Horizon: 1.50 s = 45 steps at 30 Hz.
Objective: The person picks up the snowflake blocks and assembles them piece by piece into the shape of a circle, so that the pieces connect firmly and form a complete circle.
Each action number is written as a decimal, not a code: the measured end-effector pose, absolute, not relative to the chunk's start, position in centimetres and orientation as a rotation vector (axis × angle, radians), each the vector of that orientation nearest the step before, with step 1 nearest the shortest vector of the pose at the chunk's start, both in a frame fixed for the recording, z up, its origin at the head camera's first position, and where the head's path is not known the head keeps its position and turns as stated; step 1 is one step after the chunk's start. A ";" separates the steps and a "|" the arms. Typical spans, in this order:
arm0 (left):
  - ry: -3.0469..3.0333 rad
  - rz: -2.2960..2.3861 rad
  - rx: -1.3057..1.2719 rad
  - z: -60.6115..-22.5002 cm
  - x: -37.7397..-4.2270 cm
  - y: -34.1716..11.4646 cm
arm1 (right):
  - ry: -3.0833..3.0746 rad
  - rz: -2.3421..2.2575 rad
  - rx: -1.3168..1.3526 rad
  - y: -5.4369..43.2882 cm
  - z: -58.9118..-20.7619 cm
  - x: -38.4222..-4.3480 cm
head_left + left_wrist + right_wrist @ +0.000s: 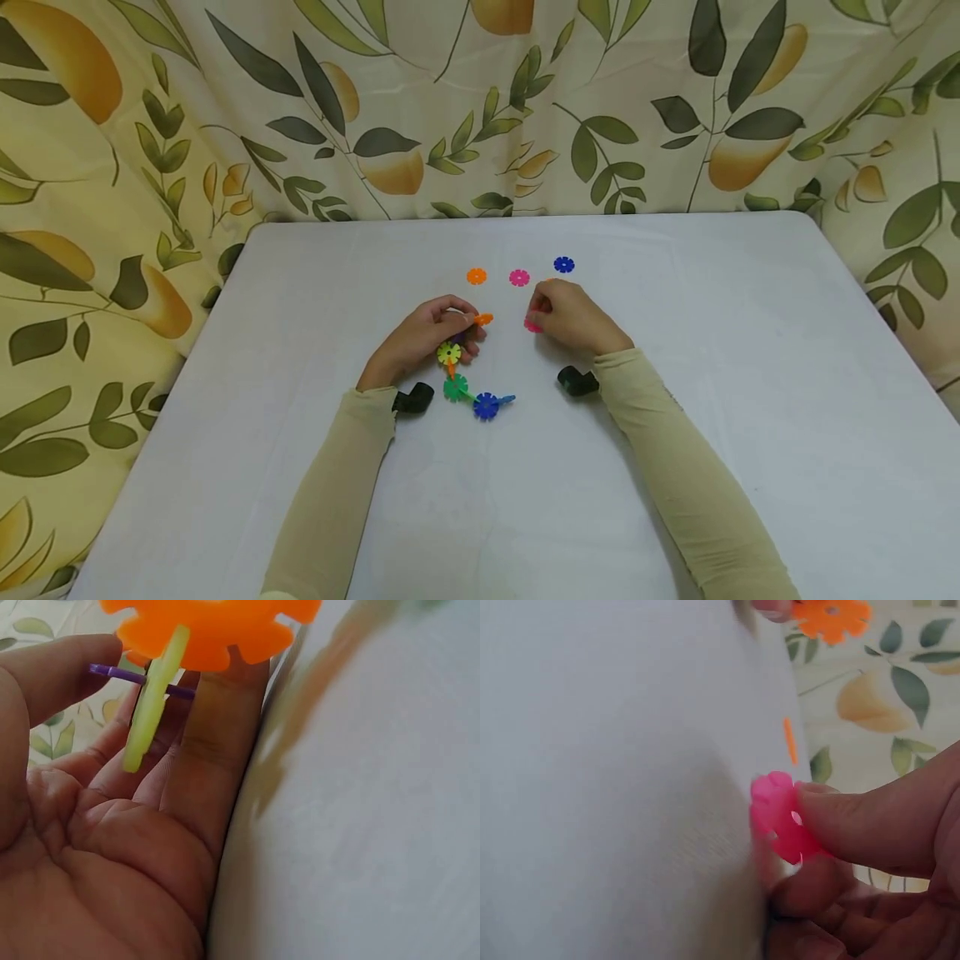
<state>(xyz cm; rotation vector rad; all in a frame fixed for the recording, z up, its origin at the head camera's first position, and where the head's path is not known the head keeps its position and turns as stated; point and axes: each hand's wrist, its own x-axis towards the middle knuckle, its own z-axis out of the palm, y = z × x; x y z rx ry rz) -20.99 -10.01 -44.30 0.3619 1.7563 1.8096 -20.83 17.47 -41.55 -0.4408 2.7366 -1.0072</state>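
My left hand [427,340] holds one end of a chain of notched, flower-shaped plastic discs. In the left wrist view, thumb and fingers pinch a purple disc [120,674], with a yellow disc [154,705] slotted across it. An orange disc [210,630] shows at the top of that view and juts past the fingertips in the head view. From the hand the chain bends toward the person through a green disc [454,387] to a dark blue disc [486,406] and a lighter blue one [507,400]. Thumb and fingers of my right hand [576,317] pinch a pink disc [776,814] close over the table.
Beyond the hands, a loose orange disc [476,276], another pink disc [519,277] and a blue disc [564,264] lie on the white table [675,275]. Black wrist devices [415,398] show at both wrists. A leaf-patterned curtain [465,108] hangs behind the table's far edge.
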 end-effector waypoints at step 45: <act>1.778 1.803 0.355 -44.2 -20.8 -8.3 | 2.314 -1.553 -0.356 15.7 -41.3 -19.8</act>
